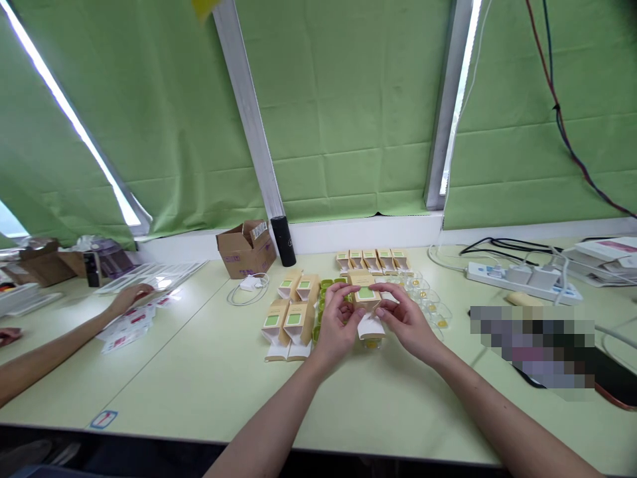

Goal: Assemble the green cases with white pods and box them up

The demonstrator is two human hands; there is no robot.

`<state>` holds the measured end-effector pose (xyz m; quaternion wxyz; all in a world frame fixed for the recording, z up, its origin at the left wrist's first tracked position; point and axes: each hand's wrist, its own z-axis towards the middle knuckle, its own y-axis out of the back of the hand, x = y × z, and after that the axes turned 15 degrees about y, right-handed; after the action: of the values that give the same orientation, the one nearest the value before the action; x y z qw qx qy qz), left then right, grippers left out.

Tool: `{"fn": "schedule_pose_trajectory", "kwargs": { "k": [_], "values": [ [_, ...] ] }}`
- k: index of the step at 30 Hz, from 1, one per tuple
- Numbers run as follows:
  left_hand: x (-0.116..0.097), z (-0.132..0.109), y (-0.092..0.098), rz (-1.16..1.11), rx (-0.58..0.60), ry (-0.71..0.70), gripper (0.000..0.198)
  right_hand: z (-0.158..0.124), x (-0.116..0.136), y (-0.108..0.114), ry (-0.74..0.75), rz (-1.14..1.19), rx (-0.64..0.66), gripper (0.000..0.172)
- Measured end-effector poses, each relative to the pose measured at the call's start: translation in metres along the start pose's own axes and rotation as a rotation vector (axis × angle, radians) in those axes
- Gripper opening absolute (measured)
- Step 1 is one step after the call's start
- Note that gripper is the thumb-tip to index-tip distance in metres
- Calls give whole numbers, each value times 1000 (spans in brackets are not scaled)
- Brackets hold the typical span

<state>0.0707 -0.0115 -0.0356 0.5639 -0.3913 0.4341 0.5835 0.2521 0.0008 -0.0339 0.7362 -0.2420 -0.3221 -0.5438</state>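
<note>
Between both hands is a small kraft paper box (367, 299) with a green label and a white-lined flap hanging out at its near end. My left hand (339, 322) pinches its left side, fingertips on the top edge. On the other side my right hand (405, 322) grips it, the thumb near the flap. Just below the flap sits a small clear container (371, 343) with something yellow in it, partly hidden. Several similar open boxes (291, 320) stand left of my hands. Green cups (326, 285) show behind my left hand, clear containers (432, 305) beyond my right.
Another row of small boxes (372, 260) stands at the back. A brown carton (246, 249), a black cylinder (283, 240) and a white charger cable (251, 284) lie back left. A power strip (522, 282) is at right. A co-worker's hand (133, 297) is over printed sheets (127, 328).
</note>
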Motion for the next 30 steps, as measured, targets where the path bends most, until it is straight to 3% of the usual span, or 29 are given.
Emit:
{"fn": "schedule_pose_trajectory", "kwargs": {
  "k": [7, 12, 18, 24, 30],
  "values": [
    [4, -2, 4, -30, 109, -15, 47, 1, -3, -3, -26, -31, -45, 33],
    [6, -2, 10, 9, 233, 0, 76, 2, -3, -1, -49, -6, -74, 35],
    [-1, -3, 12, 181, 206, -70, 93, 2, 2, -2, -44, -22, -93, 36],
    [-2, -3, 11, 149, 160, -65, 81, 2, 3, -4, -19, -27, -90, 37],
    [-2, -1, 7, -49, 151, -37, 63, 0, 5, -4, 12, 1, -39, 36]
  ]
}}
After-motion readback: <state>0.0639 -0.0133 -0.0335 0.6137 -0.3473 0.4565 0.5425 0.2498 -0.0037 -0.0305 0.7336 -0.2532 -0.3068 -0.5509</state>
